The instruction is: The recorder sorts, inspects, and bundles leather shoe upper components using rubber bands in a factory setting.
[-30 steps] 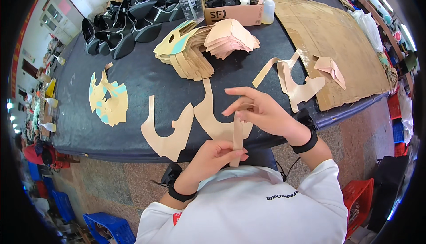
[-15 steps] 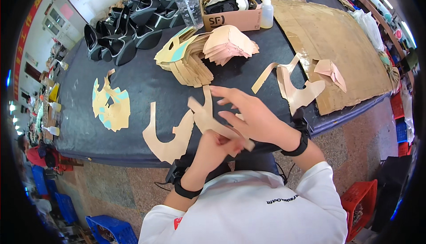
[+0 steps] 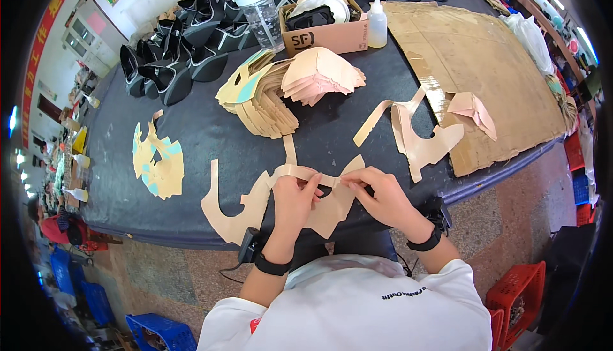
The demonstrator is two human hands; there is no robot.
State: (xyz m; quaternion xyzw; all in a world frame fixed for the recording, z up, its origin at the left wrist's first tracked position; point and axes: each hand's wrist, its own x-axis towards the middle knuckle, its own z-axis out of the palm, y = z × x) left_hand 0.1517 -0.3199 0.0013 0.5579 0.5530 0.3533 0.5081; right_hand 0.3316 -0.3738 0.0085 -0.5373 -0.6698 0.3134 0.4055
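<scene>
Near table [image 3: 191, 140] edge: both hands pinch a tan cutout [image 3: 255, 201]. Left hand [image 3: 295, 199] fingers close on its strap, right hand [image 3: 377, 193] likewise (thumbs possibly beneath, hidden). Stack [image 3: 271, 105] lies far behind.

Shoe workshop — black uppers [image 3: 185, 38] piled; tan cut pieces [image 3: 268, 102] stacked on worktable [image 3: 211, 134].

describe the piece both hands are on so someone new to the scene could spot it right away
Start at the black table and go to its near edge, right in front of the person. There the left hand and right hand pinch a tan cut-out piece with a narrow strap running between the fingers. Unlike the stacked tan pieces farther back, it lies alone, flat and spread out.
</scene>
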